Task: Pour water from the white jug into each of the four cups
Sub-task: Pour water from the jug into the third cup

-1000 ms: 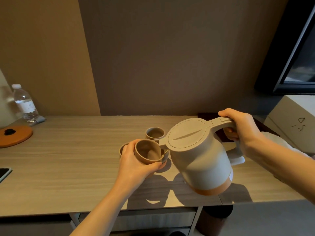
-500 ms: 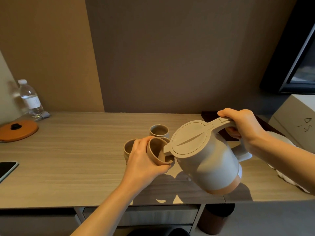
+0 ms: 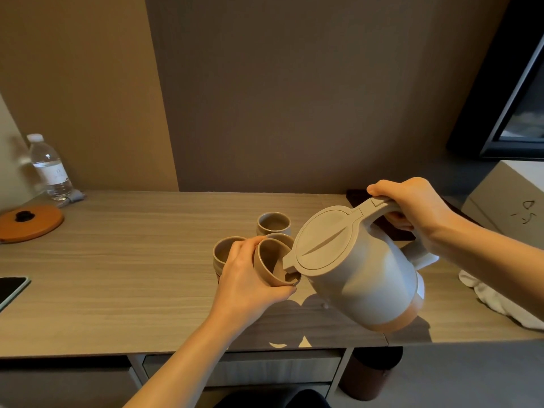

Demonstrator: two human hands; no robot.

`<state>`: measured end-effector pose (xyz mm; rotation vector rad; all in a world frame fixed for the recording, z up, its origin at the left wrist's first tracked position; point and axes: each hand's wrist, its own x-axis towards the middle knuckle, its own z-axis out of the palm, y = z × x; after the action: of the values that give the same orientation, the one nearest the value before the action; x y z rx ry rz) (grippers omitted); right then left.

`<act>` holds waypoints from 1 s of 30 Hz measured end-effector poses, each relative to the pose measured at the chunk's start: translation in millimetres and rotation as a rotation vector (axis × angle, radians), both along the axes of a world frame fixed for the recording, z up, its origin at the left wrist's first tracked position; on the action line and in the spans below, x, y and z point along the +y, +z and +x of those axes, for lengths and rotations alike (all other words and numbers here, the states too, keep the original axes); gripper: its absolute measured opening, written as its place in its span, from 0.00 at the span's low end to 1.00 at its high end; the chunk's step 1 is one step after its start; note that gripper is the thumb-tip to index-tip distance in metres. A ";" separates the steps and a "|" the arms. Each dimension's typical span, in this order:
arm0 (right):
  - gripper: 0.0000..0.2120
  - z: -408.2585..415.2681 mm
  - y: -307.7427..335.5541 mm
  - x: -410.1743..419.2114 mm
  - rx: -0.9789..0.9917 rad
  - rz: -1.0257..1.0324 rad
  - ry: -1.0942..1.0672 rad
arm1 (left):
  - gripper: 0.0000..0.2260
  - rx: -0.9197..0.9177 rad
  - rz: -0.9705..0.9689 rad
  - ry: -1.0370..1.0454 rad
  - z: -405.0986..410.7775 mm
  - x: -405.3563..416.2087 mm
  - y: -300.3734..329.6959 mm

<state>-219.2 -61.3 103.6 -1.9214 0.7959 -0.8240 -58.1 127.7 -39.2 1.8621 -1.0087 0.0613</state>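
My right hand (image 3: 412, 210) grips the handle of the white jug (image 3: 359, 278), which has an orange base band and is tilted left above the wooden desk (image 3: 132, 275). Its spout reaches into a beige cup (image 3: 269, 265) that my left hand (image 3: 250, 281) holds tilted toward the jug, lifted off the desk. Three more beige cups stand behind: one at the back (image 3: 273, 223), one at the left (image 3: 225, 251), and one (image 3: 282, 238) mostly hidden behind the held cup. No water stream is visible.
A water bottle (image 3: 50, 169) and an orange lid (image 3: 29, 222) sit at the far left. A dark phone (image 3: 10, 290) lies at the left edge. A white cloth (image 3: 500, 298) and a box (image 3: 512, 207) are at the right. A brown bin (image 3: 371, 375) stands under the desk.
The jug has tipped further left and its spout now sits inside the held cup. My left hand has tilted the cup more toward the jug.
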 end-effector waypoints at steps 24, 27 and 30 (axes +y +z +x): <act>0.18 0.8 11.4 4.4 0.085 -0.093 0.013 | 0.38 0.003 -0.010 -0.001 -7.1 0.6 1.2; 0.18 0.9 11.9 5.0 0.085 -0.092 0.011 | 0.38 0.013 -0.012 -0.001 -8.3 0.7 2.3; 0.18 1.2 12.8 6.0 0.088 -0.094 0.015 | 0.38 0.014 -0.008 0.000 -8.7 0.4 3.4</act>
<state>-218.0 -55.4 116.4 -2.0559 0.8064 -0.7841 -66.8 128.1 -35.7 1.8526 -0.9976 0.0514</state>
